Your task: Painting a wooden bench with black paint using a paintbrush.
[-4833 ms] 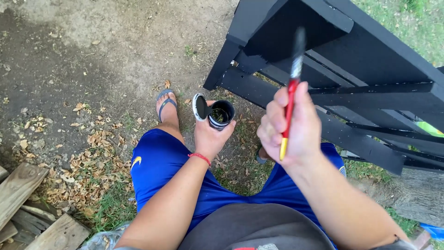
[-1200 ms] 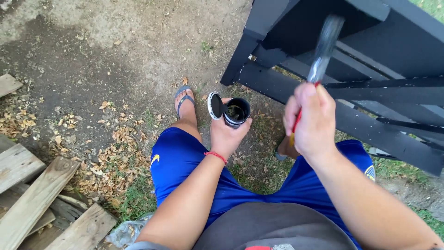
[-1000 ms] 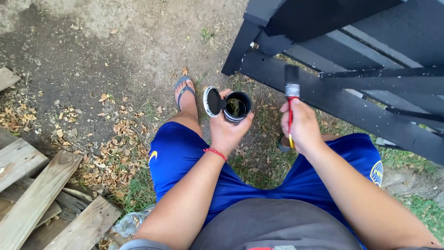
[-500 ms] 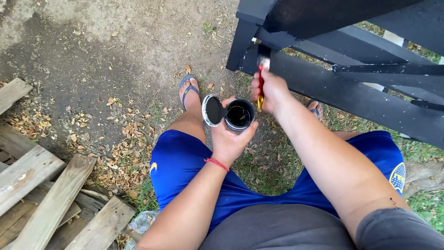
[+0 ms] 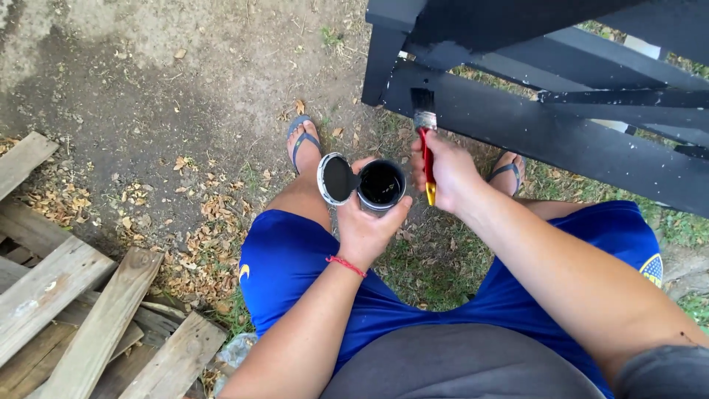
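Red-handled brush [image 5: 425,140] in right grip [image 5: 449,171]

The ground [image 5: 148,96] is bare grey-brown dirt across the top left, turning to patchy grass [image 5: 436,258] lower down, between the person's legs and off to the right. Dry brown leaves [image 5: 199,244] lie scattered over the dirt, thickest in a band from the left side toward the middle. Weathered wooden planks [image 5: 81,310] lie stacked and crossed in the bottom left corner, flat on the dirt. Two feet in flip-flops stand on the ground: one [image 5: 303,140] on dirt near the top middle, the other [image 5: 506,170] on grass further right. The leg of a black painted wooden frame [image 5: 380,70] stands on the dirt at the top.
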